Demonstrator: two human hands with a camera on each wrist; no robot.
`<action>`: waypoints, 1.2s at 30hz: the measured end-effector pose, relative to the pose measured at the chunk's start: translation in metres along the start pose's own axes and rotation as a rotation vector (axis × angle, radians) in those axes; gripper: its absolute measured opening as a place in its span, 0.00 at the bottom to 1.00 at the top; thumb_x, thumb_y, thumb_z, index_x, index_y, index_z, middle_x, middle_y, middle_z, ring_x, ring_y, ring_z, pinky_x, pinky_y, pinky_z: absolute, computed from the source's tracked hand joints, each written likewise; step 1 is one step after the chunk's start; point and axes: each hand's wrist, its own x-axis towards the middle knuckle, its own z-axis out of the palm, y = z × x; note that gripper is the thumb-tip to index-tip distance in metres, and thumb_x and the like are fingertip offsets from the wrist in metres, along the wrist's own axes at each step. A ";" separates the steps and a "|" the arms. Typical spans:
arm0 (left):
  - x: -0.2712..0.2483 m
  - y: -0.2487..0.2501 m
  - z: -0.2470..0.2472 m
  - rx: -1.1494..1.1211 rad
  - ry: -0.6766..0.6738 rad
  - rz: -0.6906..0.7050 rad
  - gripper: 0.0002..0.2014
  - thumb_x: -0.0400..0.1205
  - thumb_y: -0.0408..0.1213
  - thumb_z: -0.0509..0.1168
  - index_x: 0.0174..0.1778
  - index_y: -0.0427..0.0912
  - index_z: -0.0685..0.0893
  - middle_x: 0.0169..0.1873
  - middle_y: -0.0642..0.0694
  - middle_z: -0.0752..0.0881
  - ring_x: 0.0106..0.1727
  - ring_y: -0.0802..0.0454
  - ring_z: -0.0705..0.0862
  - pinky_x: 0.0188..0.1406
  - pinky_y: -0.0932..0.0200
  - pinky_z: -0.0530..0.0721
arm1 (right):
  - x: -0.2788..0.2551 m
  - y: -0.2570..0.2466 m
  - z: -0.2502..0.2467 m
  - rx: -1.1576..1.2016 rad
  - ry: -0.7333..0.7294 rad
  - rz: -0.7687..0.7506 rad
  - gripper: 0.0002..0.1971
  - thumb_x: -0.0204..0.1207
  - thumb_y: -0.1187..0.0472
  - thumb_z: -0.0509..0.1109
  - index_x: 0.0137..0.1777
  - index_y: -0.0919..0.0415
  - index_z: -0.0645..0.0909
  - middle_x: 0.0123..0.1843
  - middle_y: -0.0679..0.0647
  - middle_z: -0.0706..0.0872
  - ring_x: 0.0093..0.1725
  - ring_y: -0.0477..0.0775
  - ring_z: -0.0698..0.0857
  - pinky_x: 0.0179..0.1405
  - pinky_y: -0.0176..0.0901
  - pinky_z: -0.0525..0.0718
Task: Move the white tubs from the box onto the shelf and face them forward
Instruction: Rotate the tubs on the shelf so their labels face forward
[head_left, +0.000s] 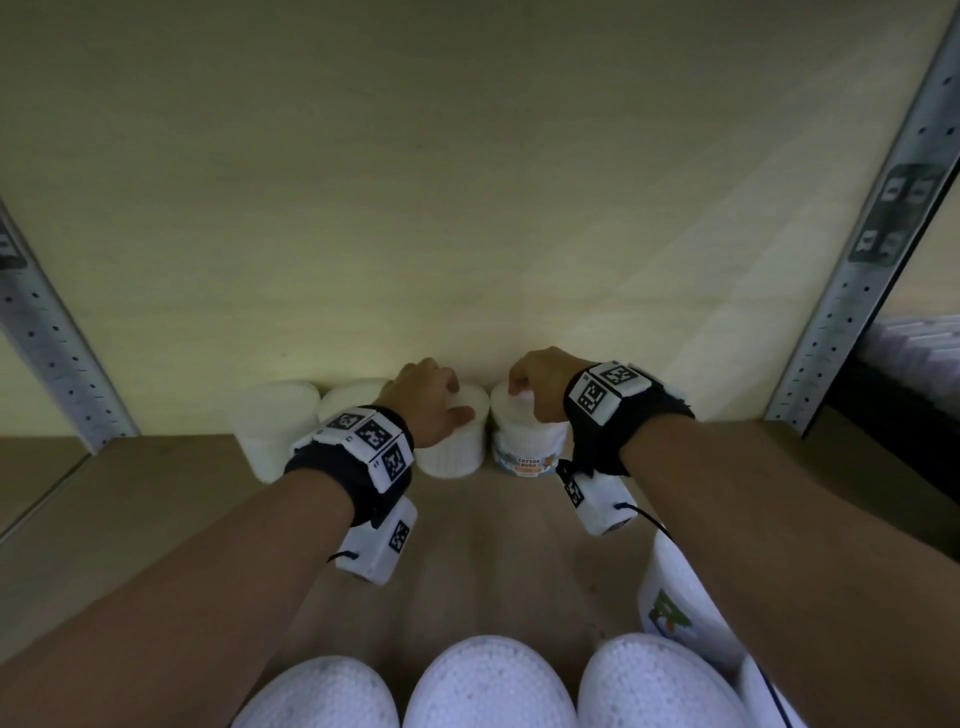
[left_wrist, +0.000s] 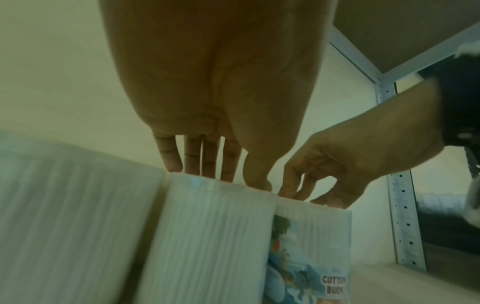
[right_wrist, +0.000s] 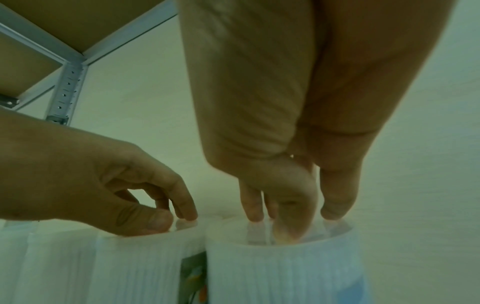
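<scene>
Two white ribbed tubs stand side by side at the back of the shelf. My left hand grips the lid of the left tub from above; its front is plain, and in the right wrist view this left tub shows a label edge on the side toward its neighbour. My right hand holds the lid of the right tub, whose "Cotton Buds" label faces me. The left wrist view shows my left hand on its tub, beside the right tub. My right hand presses into its lid.
Two more white tubs stand to the left along the back wall. Several tubs fill the box at the bottom edge, one lying with its label up. Metal uprights flank the shelf.
</scene>
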 end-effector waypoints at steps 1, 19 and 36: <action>-0.001 0.000 -0.003 -0.014 -0.022 0.022 0.23 0.81 0.48 0.66 0.69 0.40 0.77 0.69 0.40 0.74 0.70 0.41 0.74 0.69 0.45 0.75 | 0.000 0.000 0.000 -0.003 0.001 -0.001 0.22 0.75 0.73 0.65 0.69 0.62 0.79 0.72 0.62 0.77 0.67 0.64 0.80 0.59 0.48 0.80; 0.000 0.004 0.000 0.027 0.059 -0.051 0.23 0.79 0.52 0.65 0.61 0.37 0.79 0.61 0.37 0.77 0.64 0.38 0.76 0.63 0.42 0.78 | -0.002 -0.003 -0.004 -0.011 -0.007 -0.004 0.21 0.76 0.73 0.65 0.69 0.64 0.78 0.72 0.62 0.76 0.67 0.64 0.79 0.57 0.45 0.78; -0.005 -0.001 -0.013 -0.221 -0.114 0.150 0.27 0.74 0.16 0.56 0.68 0.41 0.77 0.71 0.44 0.77 0.75 0.47 0.73 0.66 0.60 0.73 | -0.002 -0.004 -0.005 -0.005 -0.014 0.006 0.22 0.75 0.73 0.66 0.70 0.64 0.78 0.73 0.61 0.77 0.69 0.63 0.79 0.58 0.44 0.77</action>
